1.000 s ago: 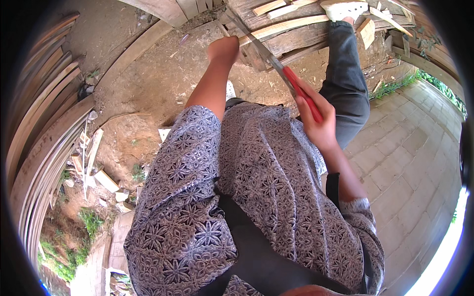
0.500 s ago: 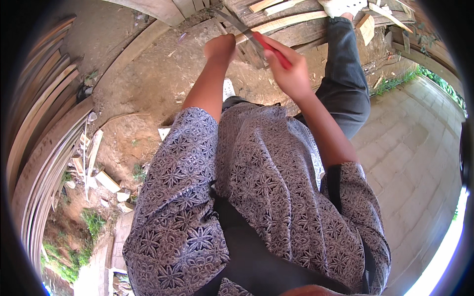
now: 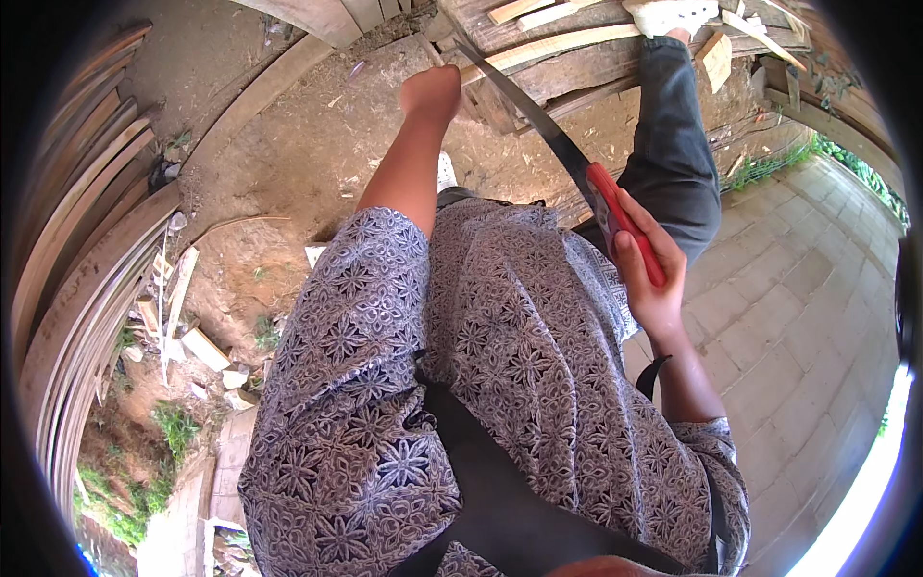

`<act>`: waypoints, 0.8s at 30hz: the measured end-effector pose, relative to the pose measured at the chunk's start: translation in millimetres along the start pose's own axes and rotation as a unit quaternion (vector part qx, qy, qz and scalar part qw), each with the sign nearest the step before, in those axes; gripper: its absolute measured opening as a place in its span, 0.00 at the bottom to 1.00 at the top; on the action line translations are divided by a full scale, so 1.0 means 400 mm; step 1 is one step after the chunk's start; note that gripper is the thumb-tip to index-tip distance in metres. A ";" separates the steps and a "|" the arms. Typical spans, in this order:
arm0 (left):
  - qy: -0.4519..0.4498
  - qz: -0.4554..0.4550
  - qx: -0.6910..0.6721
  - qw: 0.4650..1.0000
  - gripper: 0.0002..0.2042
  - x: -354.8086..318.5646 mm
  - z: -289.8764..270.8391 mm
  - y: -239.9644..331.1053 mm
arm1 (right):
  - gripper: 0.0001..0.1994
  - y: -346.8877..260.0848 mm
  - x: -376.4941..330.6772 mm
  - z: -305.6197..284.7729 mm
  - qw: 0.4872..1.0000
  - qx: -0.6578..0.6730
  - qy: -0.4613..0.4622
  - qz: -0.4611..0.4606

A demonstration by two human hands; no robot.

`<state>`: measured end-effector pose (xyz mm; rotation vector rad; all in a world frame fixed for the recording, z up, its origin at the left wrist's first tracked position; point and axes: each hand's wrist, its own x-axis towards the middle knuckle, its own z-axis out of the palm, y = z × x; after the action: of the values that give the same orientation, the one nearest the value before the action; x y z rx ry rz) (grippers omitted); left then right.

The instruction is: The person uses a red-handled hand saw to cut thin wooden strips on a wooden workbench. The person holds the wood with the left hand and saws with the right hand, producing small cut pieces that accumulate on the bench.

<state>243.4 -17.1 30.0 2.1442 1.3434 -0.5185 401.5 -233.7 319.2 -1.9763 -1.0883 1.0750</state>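
A handsaw (image 3: 545, 125) with a red handle and a long dark blade is gripped in my right hand (image 3: 658, 291), near my right thigh. Its blade slants up and left, and its tip crosses the view of a long pale wood strip (image 3: 567, 40). My left hand (image 3: 430, 93) is closed around the strip's left end. The strip lies over a low weathered wooden bench (image 3: 567, 77), and my right foot (image 3: 670, 15) in a white shoe rests at its other end. Whether the teeth touch the strip I cannot tell.
Short wood offcuts (image 3: 548, 13) lie on the bench. Stacked long boards (image 3: 87, 260) curve along the left, with scrap wood (image 3: 205, 349) on the dirt beside them. A paved floor (image 3: 798, 288) stretches away on the right.
My right hand has pulled the saw back toward my body, down and to the right, so more blade shows. The left hand and the wood strip have stayed put.
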 end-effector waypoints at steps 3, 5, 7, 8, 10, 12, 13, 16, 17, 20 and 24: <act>0.014 -0.004 -0.003 1.000 0.12 -0.001 0.002 0.000 | 0.19 -0.006 0.047 0.024 1.000 0.004 -0.024 -0.001; 0.023 -0.011 -0.008 1.000 0.12 -0.003 0.000 0.008 | 0.18 0.036 0.156 0.111 1.000 0.005 -0.011 0.010; 0.016 -0.012 -0.014 1.000 0.12 0.000 -0.009 0.010 | 0.17 0.105 0.314 0.223 0.998 0.032 0.021 -0.041; 0.012 -0.011 -0.016 1.000 0.12 0.001 -0.012 0.012 | 0.17 0.129 0.382 0.267 0.998 0.044 0.023 -0.036; 0.012 -0.012 -0.020 1.000 0.12 0.007 -0.019 0.012 | 0.19 0.175 0.477 0.333 0.995 0.060 0.036 -0.065; 0.007 -0.009 -0.021 1.000 0.12 0.004 -0.019 0.008 | 0.18 0.187 0.492 0.333 0.995 0.066 0.030 -0.075; 0.003 -0.004 -0.017 1.000 0.12 0.000 -0.018 0.007 | 0.18 0.194 0.495 0.327 0.994 0.069 0.029 -0.079; 0.002 -0.008 -0.032 0.999 0.12 -0.024 -0.005 0.009 | 0.19 0.230 0.407 0.327 0.994 0.085 0.029 -0.067; 0.003 -0.011 -0.041 0.999 0.11 -0.029 0.001 0.016 | 0.18 0.246 0.387 0.326 0.991 0.103 0.037 -0.076; 0.005 -0.016 -0.051 0.999 0.11 -0.052 0.031 0.042 | 0.19 0.255 0.353 0.296 0.993 0.096 0.024 -0.064; 0.002 -0.014 -0.059 0.998 0.11 -0.054 0.018 0.042 | 0.19 0.287 0.336 0.298 0.990 0.113 0.034 -0.074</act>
<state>249.3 -42.4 41.3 2.0350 1.3728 -0.4360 382.7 -152.1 122.9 -1.7151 -1.0125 0.9987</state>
